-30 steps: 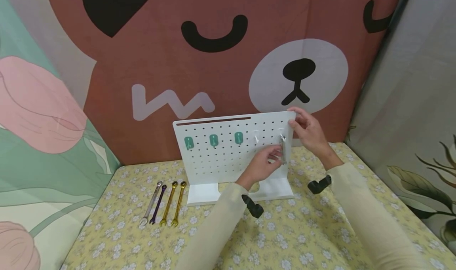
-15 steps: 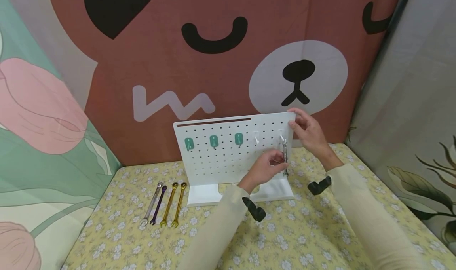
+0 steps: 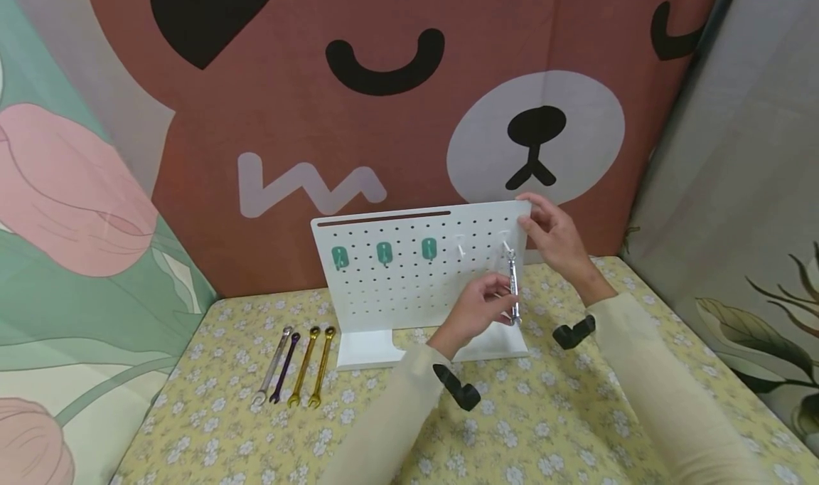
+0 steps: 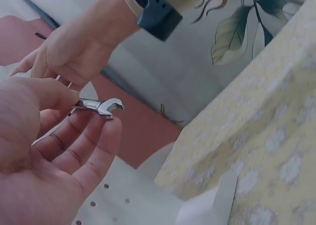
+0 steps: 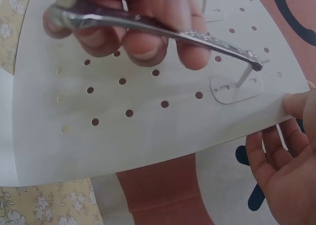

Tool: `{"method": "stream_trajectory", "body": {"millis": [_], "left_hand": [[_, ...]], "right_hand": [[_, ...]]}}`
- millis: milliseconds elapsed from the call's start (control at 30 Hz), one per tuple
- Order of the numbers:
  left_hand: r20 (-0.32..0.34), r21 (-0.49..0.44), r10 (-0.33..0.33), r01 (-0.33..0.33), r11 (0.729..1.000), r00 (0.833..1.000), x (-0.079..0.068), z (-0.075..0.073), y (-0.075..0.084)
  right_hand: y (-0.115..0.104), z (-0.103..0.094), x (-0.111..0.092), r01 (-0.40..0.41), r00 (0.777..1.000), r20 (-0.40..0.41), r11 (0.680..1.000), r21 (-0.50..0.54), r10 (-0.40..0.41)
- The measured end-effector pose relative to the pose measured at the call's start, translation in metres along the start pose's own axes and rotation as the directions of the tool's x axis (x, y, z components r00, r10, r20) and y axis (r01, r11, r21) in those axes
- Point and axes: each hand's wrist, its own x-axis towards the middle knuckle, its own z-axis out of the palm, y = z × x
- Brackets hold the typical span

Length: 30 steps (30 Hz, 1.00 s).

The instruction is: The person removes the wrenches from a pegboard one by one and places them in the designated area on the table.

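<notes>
My left hand (image 3: 476, 307) pinches a silver combination wrench (image 3: 514, 286) between thumb and fingers, near its lower, open-jawed end. The wrench hangs upright in front of a white pegboard (image 3: 409, 293). Its ring end meets the tip of the rightmost white hook (image 5: 244, 75), and bits of hook show on both sides of it; I cannot tell if the ring is fully around the hook. My right hand (image 3: 557, 240) grips the board's top right corner, its thumb on the front and its fingers behind.
Three green hooks (image 3: 384, 252) and another white hook (image 3: 461, 247) line the board. On the flowered tablecloth (image 3: 211, 428) at left lie a silver wrench (image 3: 274, 366), a purple wrench (image 3: 284, 368) and two gold wrenches (image 3: 303, 368). A printed curtain (image 3: 269, 115) stands behind.
My left hand and the wrench have dropped slightly, and the wrench has swung out from the board to show more of its length. My right hand stays at the corner.
</notes>
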Motion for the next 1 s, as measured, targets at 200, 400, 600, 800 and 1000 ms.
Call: {"method": "stream_trajectory", "body": {"millis": [200, 400, 600, 800, 1000], "left_hand": [[0.009, -0.075, -0.005, 0.006, 0.997, 1.0, -0.002, 0.004, 0.004], [0.034, -0.107, 0.004, 0.0, 0.994, 0.999, -0.003, 0.006, 0.01], [0.051, -0.129, 0.014, -0.008, 0.992, 0.999, -0.004, 0.006, 0.013], [0.054, -0.134, 0.002, 0.006, 0.991, 0.999, -0.006, 0.004, 0.016], [0.043, -0.13, -0.004, 0.01, 0.992, 0.999, -0.007, 0.004, 0.02]], "right_hand": [[0.0, -0.001, 0.001, 0.009, 1.0, 0.01, 1.0, 0.0, -0.009], [-0.017, -0.002, -0.003, 0.02, 1.0, 0.015, 1.0, 0.005, -0.021], [-0.036, -0.003, -0.006, 0.036, 0.999, 0.025, 0.999, 0.021, -0.037], [-0.039, -0.001, -0.009, 0.02, 1.0, 0.019, 1.0, 0.004, -0.02], [-0.039, -0.001, -0.01, 0.032, 0.999, 0.015, 0.999, 0.006, -0.032]]}}
